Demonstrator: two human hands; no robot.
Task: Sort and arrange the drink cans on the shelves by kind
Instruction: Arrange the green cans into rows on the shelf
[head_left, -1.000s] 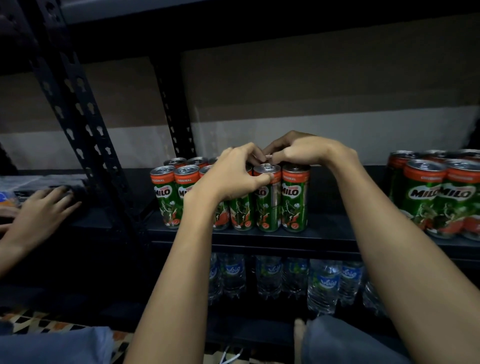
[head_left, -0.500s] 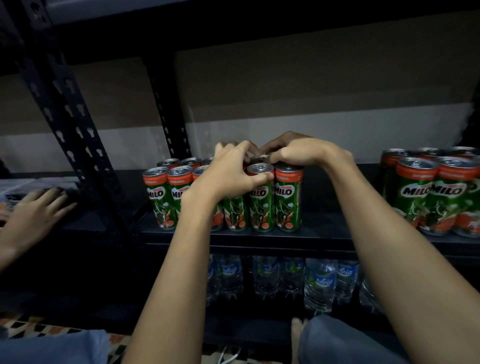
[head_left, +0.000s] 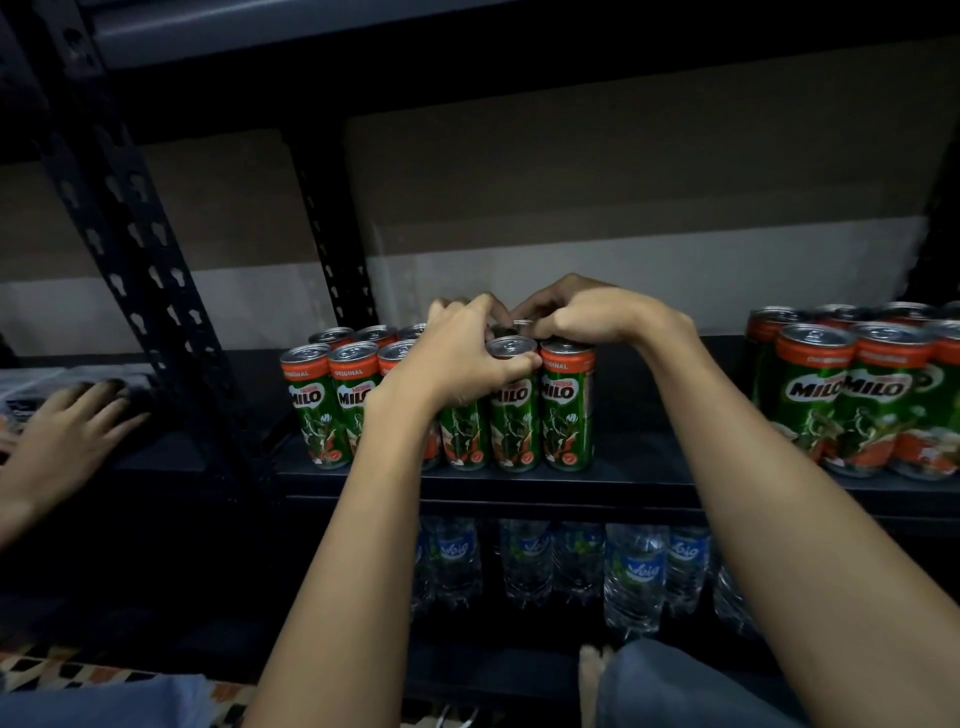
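Observation:
A cluster of green and orange Milo cans (head_left: 311, 410) stands upright in rows on the middle shelf (head_left: 675, 488). My left hand (head_left: 457, 353) is curled over the front row; its thumb presses the rim of a front can (head_left: 514, 415) and its fingers wrap a can hidden beneath it. My right hand (head_left: 587, 317) is curled over the can tops at the cluster's right end, with its fingertips pinching the top of a back-row can (head_left: 519, 325). The two hands meet above the cluster.
A second group of Milo cans (head_left: 815, 395) stands at the shelf's right end. Water bottles (head_left: 634, 571) fill the shelf below. Another person's hand (head_left: 67, 431) rests flat on the neighbouring shelf at left, beyond a perforated black upright (head_left: 145, 260).
Both my hands stay on the same cans. The view has drifted a little, so the cluster sits slightly further left. The other person's hand has barely moved.

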